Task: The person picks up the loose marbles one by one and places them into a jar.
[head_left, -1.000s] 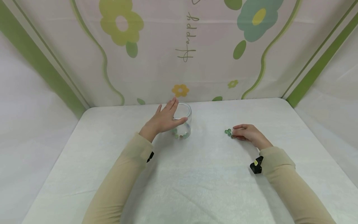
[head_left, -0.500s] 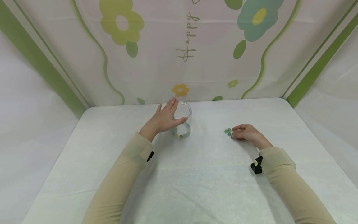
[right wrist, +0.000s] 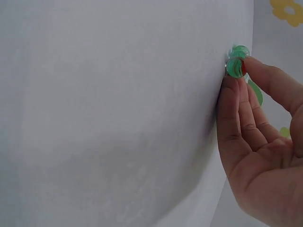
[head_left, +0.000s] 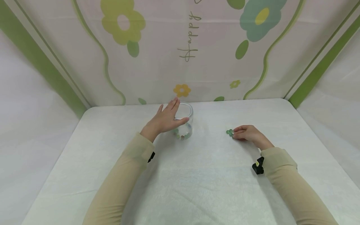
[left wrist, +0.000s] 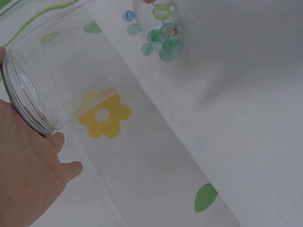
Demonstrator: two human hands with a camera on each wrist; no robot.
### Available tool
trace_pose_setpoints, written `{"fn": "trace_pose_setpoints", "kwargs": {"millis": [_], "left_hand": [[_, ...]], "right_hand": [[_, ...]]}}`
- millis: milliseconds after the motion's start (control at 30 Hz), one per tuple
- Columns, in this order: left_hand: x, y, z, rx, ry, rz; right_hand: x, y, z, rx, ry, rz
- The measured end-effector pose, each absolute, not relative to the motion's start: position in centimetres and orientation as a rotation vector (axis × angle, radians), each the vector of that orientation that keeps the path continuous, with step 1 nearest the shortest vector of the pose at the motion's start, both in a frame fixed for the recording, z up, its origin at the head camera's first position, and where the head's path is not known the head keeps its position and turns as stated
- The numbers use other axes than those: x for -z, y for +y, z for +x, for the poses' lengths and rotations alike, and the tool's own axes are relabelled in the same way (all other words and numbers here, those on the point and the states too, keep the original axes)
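A clear glass jar stands upright near the table's back edge, with several marbles at its bottom. My left hand rests on the jar's left side at the rim, fingers straight and thumb spread across its front. On the right, my right hand is low at the tabletop. It pinches a green marble with a red swirl between thumb and fingertips; in the head view the fingers hide this marble. Just left of those fingertips lie a few green marbles, close together on the cloth.
White cloth covers the table. Behind it hangs a flower-printed curtain, with white side panels at left and right. Between the jar and the loose marbles runs a stretch of tablecloth.
The right fingertips have closed in slightly to the left over the reddish marble, which was visible below them and is now hidden. The left hand and jar have stayed put.
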State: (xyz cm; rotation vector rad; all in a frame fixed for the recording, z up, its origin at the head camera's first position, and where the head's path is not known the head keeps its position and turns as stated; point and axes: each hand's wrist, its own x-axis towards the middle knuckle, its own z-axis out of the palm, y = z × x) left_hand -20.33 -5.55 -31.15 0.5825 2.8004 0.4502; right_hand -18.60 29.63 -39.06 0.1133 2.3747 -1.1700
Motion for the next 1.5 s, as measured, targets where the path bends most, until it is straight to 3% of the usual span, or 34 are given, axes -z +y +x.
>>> {"fn": "trace_pose_setpoints", "kwargs": {"millis": [433, 967, 1500], "left_hand": [[31.0, -5.5, -20.3, -0.450, 2.798, 0.583], [30.9, -5.5, -20.2, -0.466, 2.800, 0.588], [30.9, -5.5, -20.2, -0.448, 2.807, 0.591]], "right_hand": [[38.6, 30.3, -18.8, 1.403, 2.251, 0.206], [34.4, 28.8, -20.3, 2.002, 1.801, 0.390], [31.2, 25.6, -20.8, 2.183, 1.687, 0.269]]}}
